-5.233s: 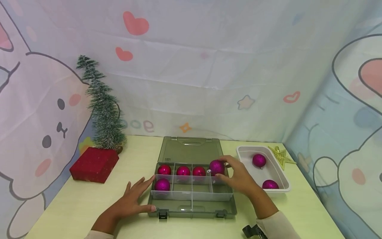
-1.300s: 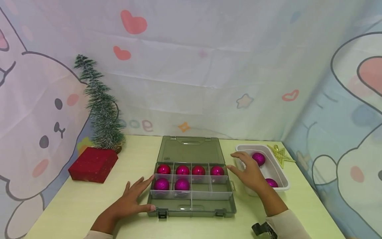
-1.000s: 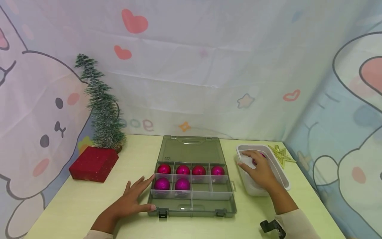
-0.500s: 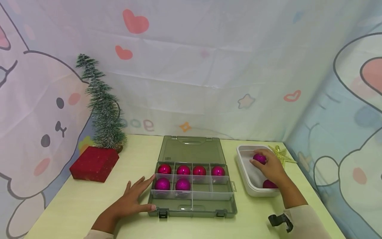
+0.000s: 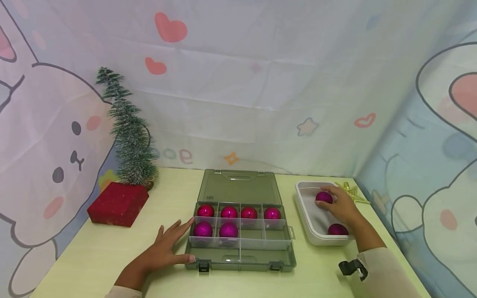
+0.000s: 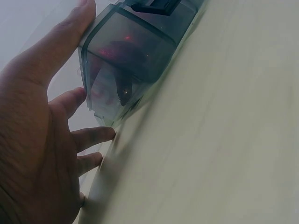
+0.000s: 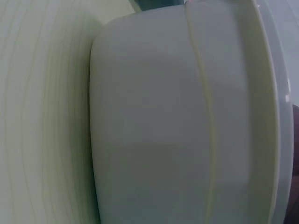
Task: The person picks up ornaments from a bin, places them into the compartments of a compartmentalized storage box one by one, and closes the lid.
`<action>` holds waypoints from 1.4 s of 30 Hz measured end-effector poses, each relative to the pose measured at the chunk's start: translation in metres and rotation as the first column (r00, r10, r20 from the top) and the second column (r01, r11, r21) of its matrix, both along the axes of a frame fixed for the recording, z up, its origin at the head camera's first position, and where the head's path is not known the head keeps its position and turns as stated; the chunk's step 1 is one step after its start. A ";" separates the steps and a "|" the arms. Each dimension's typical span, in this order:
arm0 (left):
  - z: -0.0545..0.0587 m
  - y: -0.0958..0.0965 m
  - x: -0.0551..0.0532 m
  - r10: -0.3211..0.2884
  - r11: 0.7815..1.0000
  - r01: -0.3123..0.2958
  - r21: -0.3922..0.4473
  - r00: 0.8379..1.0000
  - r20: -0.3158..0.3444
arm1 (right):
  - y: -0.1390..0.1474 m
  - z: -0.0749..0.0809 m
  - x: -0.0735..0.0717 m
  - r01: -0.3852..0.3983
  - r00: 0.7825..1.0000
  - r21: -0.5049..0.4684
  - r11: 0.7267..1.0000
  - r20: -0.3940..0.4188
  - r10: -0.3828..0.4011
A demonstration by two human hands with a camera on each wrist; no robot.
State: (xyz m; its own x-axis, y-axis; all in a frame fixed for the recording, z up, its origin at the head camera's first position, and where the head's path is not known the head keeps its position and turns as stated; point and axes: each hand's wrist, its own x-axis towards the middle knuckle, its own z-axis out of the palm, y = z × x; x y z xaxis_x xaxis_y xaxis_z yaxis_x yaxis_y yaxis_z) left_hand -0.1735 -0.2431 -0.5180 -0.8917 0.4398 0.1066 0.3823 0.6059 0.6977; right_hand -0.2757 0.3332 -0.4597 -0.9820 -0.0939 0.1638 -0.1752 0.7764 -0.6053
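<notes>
My left hand [image 5: 161, 251] spreads along the left side of the green divided box [image 5: 238, 265], thumb by the front corner. In the left wrist view its fingertips touch the box wall [image 6: 133, 44]. The lid [image 5: 238, 188] lies back. Shiny red baubles [image 5: 205, 211] fill the back row, and glittery purple baubles [image 5: 228, 230] sit in the two left middle-row compartments. Over the white tub [image 5: 303, 213], my right hand [image 5: 342, 205] pinches a glittery purple bauble [image 5: 324, 197] between thumb and fingers. Another purple bauble [image 5: 337, 229] lies near the tub's front wall.
A gold star [image 5: 352, 193] lies behind the tub's right side, partly hidden by my hand. At the left stand a red box [image 5: 117, 205] and a frosted small Christmas tree [image 5: 130, 136]. A printed cloth [image 5: 231, 103] hangs behind the table [image 5: 112, 256].
The glittery bauble held earlier above the box now sits in the second middle-row compartment. My right hand has moved right into the tub and taken hold of another. My left hand stays put.
</notes>
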 end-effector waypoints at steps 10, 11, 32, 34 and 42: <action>-0.001 0.000 -0.001 -0.008 1.000 0.008 0.007 1.000 0.016 | 0.004 -0.010 -0.005 -0.028 0.999 0.055 0.998 0.039 0.026; -0.001 0.000 -0.001 -0.010 1.000 0.009 0.008 1.000 0.015 | 0.003 -0.010 -0.005 -0.026 0.999 0.055 0.998 0.042 0.024; -0.006 -0.002 -0.003 -0.004 1.000 0.004 -0.004 1.000 -0.005 | 0.003 -0.013 -0.004 -0.081 0.996 0.050 0.995 0.024 0.080; -0.006 -0.002 -0.003 -0.003 1.000 0.003 -0.004 1.000 -0.008 | 0.003 -0.013 -0.004 -0.104 0.995 0.064 0.993 0.000 0.104; -0.007 -0.002 -0.004 0.001 1.000 -0.001 -0.009 1.000 -0.005 | 0.003 -0.016 -0.004 -0.085 0.996 0.081 0.993 0.017 0.084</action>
State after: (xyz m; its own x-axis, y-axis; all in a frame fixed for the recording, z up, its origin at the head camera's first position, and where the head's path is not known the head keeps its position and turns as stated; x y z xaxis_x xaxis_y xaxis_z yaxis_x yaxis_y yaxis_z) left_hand -0.1772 -0.2455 -0.5250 -0.8917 0.4396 0.1074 0.3852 0.6126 0.6902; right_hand -0.2798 0.3365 -0.4757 -0.9720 -0.1891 0.1393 -0.2347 0.8063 -0.5430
